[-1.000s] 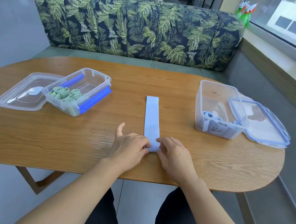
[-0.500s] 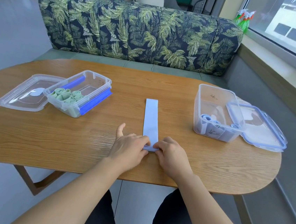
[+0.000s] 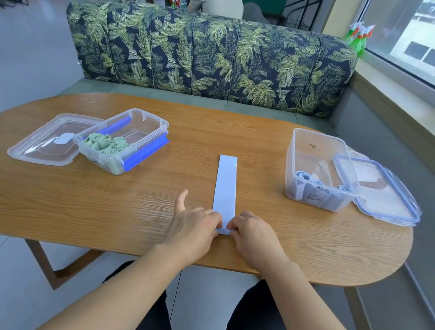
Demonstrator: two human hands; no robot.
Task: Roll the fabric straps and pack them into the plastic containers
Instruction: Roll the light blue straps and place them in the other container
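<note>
Head view: blue strap (image 3: 226, 182) was laid flat on the table (image 3: 241, 135), run toward 12 o'clock. Its near end, at 6 o'clock, was pinched by the left hand (image 3: 193, 228) and right hand (image 3: 254, 236), held close together with fingers (image 3: 214, 217) curled on the edge. Green rolls (image 3: 105, 144) were packed in the left box (image 3: 149, 123) at 10 o'clock, blue rolls (image 3: 304, 175) in the right box (image 3: 317, 148) at 2 o'clock.

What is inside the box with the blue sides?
Green rolled straps, bunched at the near end of the box. The far end looks bare. Any rolls under the top ones are covered, so I cannot tell.
</note>
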